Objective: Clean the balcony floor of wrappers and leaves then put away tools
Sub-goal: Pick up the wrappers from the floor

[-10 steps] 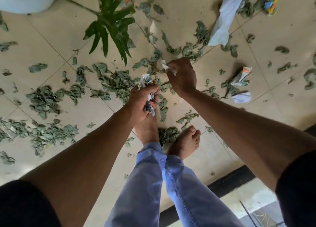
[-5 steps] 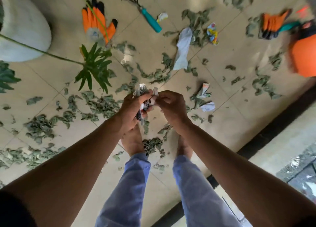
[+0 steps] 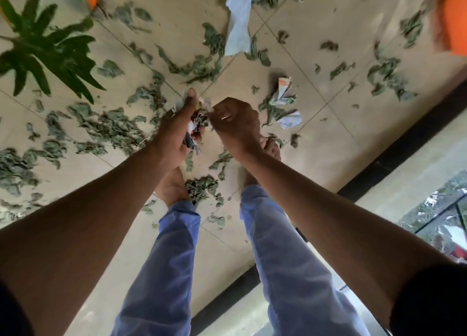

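Wrappers (image 3: 195, 125), crumpled into a bunch, sit clutched in the left hand (image 3: 177, 130) above the tiled floor (image 3: 328, 138), near frame centre. At its 3 o'clock the right hand (image 3: 236, 123) is curled tight, pinching the bunch's edge. Dry leaves (image 3: 202, 186) lie between the bare feet at 6 o'clock. Farther, at 2 o'clock, a crumpled wrapper (image 3: 283, 92) lies; at 12 o'clock, white paper (image 3: 238, 22). A green plant (image 3: 45, 55) spreads at 10 o'clock.

The floor tiles (image 3: 316, 158) look smooth and matt, a sandy colour. The leaves (image 3: 108, 128) on them look dry and crinkly. The wrappers (image 3: 284, 92) are crumpled and papery, and the white one (image 3: 238, 24) looks thin. The blue trousers (image 3: 164, 259) are soft cloth.
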Motion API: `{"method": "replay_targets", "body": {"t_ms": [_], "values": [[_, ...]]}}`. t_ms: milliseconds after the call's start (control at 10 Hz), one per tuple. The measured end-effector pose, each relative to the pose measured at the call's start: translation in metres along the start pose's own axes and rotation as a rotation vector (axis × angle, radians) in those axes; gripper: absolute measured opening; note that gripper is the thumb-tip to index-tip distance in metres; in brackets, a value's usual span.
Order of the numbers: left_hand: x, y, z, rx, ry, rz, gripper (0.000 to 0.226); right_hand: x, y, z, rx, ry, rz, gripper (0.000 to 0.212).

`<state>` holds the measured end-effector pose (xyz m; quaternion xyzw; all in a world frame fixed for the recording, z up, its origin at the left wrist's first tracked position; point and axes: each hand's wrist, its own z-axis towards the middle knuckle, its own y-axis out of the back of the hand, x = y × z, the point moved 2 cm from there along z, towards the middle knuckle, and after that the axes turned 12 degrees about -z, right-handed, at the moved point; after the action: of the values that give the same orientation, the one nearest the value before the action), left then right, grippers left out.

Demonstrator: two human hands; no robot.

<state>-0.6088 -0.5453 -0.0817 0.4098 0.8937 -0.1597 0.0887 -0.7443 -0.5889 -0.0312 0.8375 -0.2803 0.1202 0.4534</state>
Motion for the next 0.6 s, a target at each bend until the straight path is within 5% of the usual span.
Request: {"method": "replay_targets", "body": {"t_ms": [100,300,500,600], "values": [[0.006,-0.019,-0.005,0.111,0.0,-0.029,0.028,0.006,0.008,-0.01,0.057,0.024,-0.056,0.012],[0.004,-0.027,0.005,-0.018,0.089,0.003,0.012,-0.053,0.006,0.006,0.172,-0.269,0.431,0.031],[0.019,-0.038,0.027,0.031,0.147,0.092,0.02,-0.151,0.025,0.045,-0.071,-0.391,-0.278,0.051],[0.035,-0.047,0.04,-0.005,0.124,0.152,0.019,-0.185,0.017,0.066,-0.04,-0.392,-0.503,0.064]]}}
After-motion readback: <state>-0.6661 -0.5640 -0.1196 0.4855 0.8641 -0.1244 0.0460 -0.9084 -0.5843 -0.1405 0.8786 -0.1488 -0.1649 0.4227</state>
